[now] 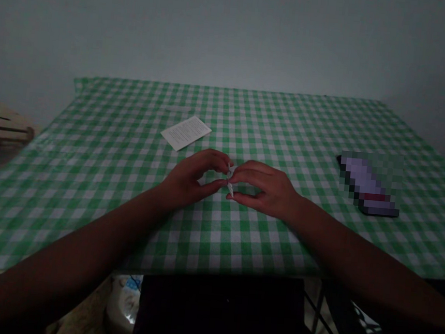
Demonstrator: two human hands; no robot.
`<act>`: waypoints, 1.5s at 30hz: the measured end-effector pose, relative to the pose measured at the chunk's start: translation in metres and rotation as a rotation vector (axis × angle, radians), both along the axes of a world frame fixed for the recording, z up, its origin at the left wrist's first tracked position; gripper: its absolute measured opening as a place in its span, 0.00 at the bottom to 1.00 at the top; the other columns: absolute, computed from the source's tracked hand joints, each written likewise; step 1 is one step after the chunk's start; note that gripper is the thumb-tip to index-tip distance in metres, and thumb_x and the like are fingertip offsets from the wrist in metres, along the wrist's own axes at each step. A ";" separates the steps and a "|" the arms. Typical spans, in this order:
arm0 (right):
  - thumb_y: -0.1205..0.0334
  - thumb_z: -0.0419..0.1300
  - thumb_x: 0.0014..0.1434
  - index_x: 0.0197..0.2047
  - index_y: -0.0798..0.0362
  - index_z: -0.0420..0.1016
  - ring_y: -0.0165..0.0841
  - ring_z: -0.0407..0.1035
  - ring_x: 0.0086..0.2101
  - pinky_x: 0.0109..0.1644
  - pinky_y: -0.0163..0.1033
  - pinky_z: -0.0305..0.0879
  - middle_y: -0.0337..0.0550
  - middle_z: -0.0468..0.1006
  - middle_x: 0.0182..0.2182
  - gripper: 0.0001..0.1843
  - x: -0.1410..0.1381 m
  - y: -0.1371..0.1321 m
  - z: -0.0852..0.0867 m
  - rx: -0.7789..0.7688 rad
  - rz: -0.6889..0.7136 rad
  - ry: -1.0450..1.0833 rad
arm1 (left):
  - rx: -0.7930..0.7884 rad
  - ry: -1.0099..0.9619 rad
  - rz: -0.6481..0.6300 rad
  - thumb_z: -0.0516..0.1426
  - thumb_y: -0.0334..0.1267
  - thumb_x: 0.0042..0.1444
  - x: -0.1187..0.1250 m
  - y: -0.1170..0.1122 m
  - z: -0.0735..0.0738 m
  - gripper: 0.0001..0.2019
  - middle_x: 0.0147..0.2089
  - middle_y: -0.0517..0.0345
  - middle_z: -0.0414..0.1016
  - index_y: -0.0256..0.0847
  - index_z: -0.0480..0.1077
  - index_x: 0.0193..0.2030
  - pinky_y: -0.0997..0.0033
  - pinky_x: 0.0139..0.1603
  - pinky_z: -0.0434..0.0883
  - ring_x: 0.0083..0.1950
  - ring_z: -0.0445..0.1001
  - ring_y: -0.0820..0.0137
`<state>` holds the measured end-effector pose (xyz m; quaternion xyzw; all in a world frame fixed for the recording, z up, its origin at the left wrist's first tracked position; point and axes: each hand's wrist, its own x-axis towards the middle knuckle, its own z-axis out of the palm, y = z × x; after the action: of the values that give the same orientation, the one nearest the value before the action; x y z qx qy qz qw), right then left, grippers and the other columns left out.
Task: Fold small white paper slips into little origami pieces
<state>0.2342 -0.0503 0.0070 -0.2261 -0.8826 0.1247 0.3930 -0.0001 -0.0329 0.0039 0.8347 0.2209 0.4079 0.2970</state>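
Fingertips of left hand (188,184) and right hand (269,193) pinch a folded paper piece (230,181) at frame centre; uneven pull could tear it or free it.

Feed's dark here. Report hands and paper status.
Left hand and right hand pinch small white paper together. White card beyond, untouched. Dark object right, apart.

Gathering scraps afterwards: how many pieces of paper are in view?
2. A printed sheet lies flat on the checked tablecloth; a small folded white piece is pinched between the left hand and right hand. Palms may hide more.
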 end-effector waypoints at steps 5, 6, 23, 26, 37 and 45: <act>0.56 0.65 0.64 0.48 0.47 0.78 0.37 0.77 0.45 0.49 0.43 0.77 0.43 0.82 0.44 0.10 0.001 -0.002 0.002 0.025 0.029 -0.008 | 0.020 -0.011 -0.013 0.64 0.33 0.60 0.000 -0.001 0.000 0.09 0.51 0.49 0.78 0.43 0.72 0.46 0.59 0.57 0.77 0.54 0.78 0.63; 0.57 0.64 0.64 0.49 0.47 0.78 0.36 0.77 0.45 0.49 0.42 0.77 0.43 0.82 0.45 0.10 0.001 -0.002 0.002 0.036 0.032 -0.004 | 0.025 -0.010 -0.013 0.64 0.33 0.60 -0.001 -0.002 0.001 0.09 0.51 0.49 0.79 0.43 0.72 0.46 0.59 0.57 0.77 0.54 0.79 0.63; 0.56 0.66 0.62 0.47 0.44 0.80 0.36 0.79 0.43 0.47 0.41 0.79 0.41 0.83 0.43 0.10 0.001 -0.007 0.004 -0.020 0.011 0.077 | 0.226 0.051 -0.014 0.62 0.31 0.62 -0.002 -0.006 0.010 0.09 0.53 0.52 0.79 0.44 0.75 0.48 0.66 0.54 0.78 0.54 0.80 0.67; 0.57 0.67 0.62 0.47 0.45 0.80 0.36 0.79 0.43 0.47 0.41 0.79 0.42 0.83 0.42 0.10 0.000 -0.007 0.005 0.002 0.025 0.111 | 0.232 0.034 0.002 0.62 0.31 0.61 -0.002 -0.006 0.009 0.09 0.53 0.52 0.80 0.44 0.75 0.48 0.67 0.54 0.78 0.54 0.80 0.67; 0.58 0.62 0.66 0.39 0.49 0.77 0.34 0.76 0.37 0.38 0.40 0.75 0.44 0.80 0.37 0.06 0.002 -0.002 0.003 0.054 0.016 -0.031 | 0.166 0.085 -0.068 0.63 0.34 0.58 -0.001 -0.009 0.013 0.14 0.56 0.46 0.78 0.42 0.73 0.51 0.59 0.58 0.76 0.57 0.78 0.61; 0.59 0.62 0.66 0.39 0.51 0.75 0.36 0.77 0.41 0.43 0.40 0.75 0.45 0.81 0.39 0.05 0.002 0.001 0.003 0.068 0.002 -0.047 | 0.237 0.136 -0.065 0.67 0.39 0.57 -0.002 -0.001 0.015 0.12 0.53 0.47 0.76 0.41 0.72 0.46 0.63 0.56 0.75 0.54 0.76 0.65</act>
<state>0.2362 -0.0495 0.0100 -0.2148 -0.8955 0.0896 0.3795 -0.0023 -0.0337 0.0186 0.8963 0.1635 0.3638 0.1939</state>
